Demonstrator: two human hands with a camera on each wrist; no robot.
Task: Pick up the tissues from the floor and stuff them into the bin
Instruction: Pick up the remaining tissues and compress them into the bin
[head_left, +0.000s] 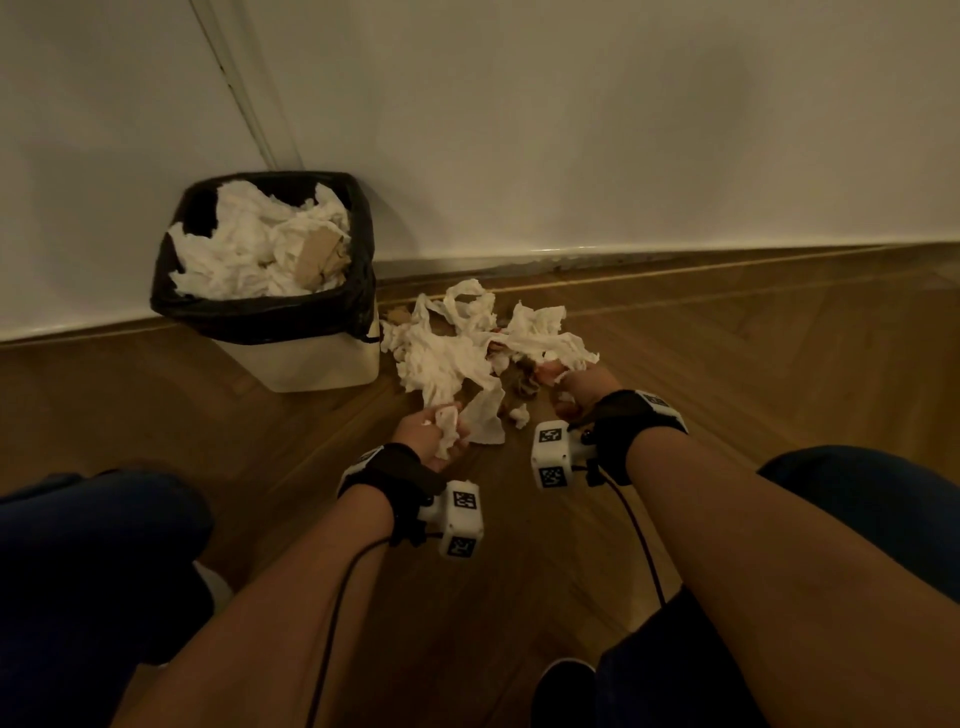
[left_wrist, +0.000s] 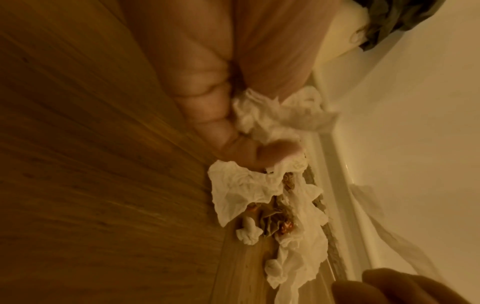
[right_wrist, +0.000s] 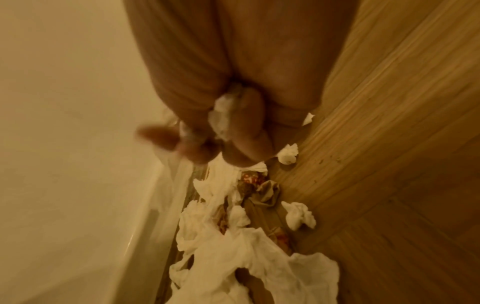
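Both your hands are gathering: your left hand (head_left: 434, 434) clutches crumpled white tissues (head_left: 457, 358) off the wooden floor (head_left: 727, 364), your right hand (head_left: 566, 387) bunches more. Next, lift both wads into the nearly full black-lined white bin (head_left: 311, 364) and press down.

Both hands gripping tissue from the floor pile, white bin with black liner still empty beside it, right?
Not empty: the head view shows the white bin with black liner already heaped with crumpled white tissues. The rest holds: left hand and right hand each grip tissue from the floor pile.
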